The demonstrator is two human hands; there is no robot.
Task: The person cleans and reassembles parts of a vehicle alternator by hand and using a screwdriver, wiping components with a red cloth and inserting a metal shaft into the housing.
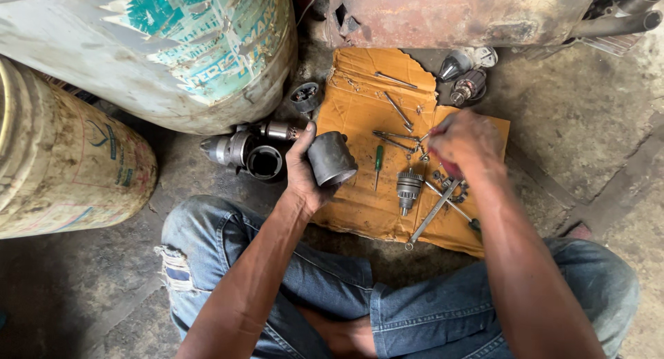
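Observation:
My left hand (303, 172) grips a dark grey metal cylinder housing (332, 158), held just above the left edge of a piece of brown cardboard (360, 200). My right hand (462, 143) hovers over the middle of the cardboard with fingers curled down among small loose parts; what it pinches is hidden. Below it lie a geared drive piece (409, 188), a spanner (432, 215) and a green-handled screwdriver (378, 162). Pliers (393, 139) lie to its left.
Other motor parts (242, 151) sit on the concrete floor left of the cardboard. Two large worn drums (173, 48) (62, 165) stand at left. A rusty metal body (456, 13) lies at the top, with an armature (469, 87) beneath it. My jeans-clad legs (415, 310) cross below.

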